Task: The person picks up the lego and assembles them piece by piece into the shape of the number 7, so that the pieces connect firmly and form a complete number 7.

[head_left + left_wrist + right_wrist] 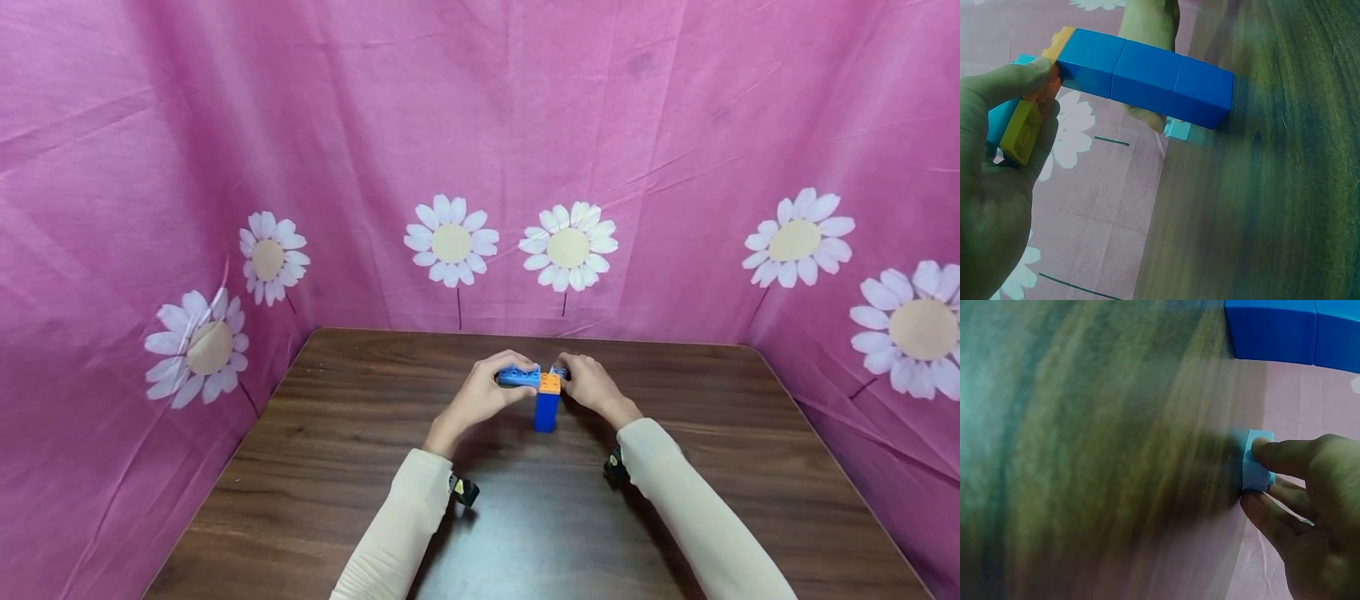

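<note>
A tower of blue toy bricks [546, 412] stands upright on the table, with an orange brick [550, 383] on top. To its left my left hand [483, 387] holds a light blue brick piece [517, 377] at the height of the tower's top. In the left wrist view, a yellow brick [1021, 132] and orange parts show under the thumb too; whether they join the tower is unclear. Right of and behind the tower, my right hand [591, 385] pinches a small light blue brick [1256, 469] between thumb and fingers, low near the tabletop. Its contact with the table is unclear.
The brown wooden table [315, 467] reaches back to a pink curtain [510, 125] printed with white daisies, which also hangs along both sides. A dark wrist camera [465, 492] sits at the left sleeve, another [617, 467] at the right.
</note>
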Action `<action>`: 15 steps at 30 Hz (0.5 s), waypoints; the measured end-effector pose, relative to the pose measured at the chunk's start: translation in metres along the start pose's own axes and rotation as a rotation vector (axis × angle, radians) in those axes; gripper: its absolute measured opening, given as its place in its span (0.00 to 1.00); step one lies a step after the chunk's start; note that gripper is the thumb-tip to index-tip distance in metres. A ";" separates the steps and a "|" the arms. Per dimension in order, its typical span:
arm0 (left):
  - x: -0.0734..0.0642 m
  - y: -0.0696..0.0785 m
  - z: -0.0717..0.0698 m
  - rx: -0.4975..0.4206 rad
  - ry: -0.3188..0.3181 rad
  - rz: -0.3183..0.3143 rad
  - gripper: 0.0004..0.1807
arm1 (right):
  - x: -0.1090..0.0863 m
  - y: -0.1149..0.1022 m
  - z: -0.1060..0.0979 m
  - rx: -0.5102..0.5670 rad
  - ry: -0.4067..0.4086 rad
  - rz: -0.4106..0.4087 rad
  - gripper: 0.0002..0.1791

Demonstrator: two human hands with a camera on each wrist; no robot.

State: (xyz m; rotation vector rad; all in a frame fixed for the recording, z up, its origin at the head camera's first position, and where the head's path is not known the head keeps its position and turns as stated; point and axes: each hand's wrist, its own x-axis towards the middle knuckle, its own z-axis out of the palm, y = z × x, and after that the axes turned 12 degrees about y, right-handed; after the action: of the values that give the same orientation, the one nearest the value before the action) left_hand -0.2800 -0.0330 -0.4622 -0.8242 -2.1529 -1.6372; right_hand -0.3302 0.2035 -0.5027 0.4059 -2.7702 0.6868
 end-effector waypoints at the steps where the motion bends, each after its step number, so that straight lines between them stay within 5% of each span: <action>1: 0.000 0.000 0.000 -0.001 -0.001 0.000 0.16 | -0.001 0.000 0.000 -0.001 0.006 -0.001 0.12; 9: 0.001 0.034 -0.007 -0.009 0.004 0.074 0.15 | -0.002 0.000 0.000 0.004 0.048 -0.040 0.13; 15: 0.001 0.026 -0.005 -0.015 0.010 0.086 0.15 | -0.003 0.001 -0.001 0.017 0.041 -0.029 0.15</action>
State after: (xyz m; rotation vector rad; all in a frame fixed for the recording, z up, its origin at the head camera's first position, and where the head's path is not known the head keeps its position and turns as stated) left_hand -0.2654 -0.0325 -0.4404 -0.8988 -2.0713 -1.6125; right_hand -0.3271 0.2052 -0.5033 0.4291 -2.7161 0.7042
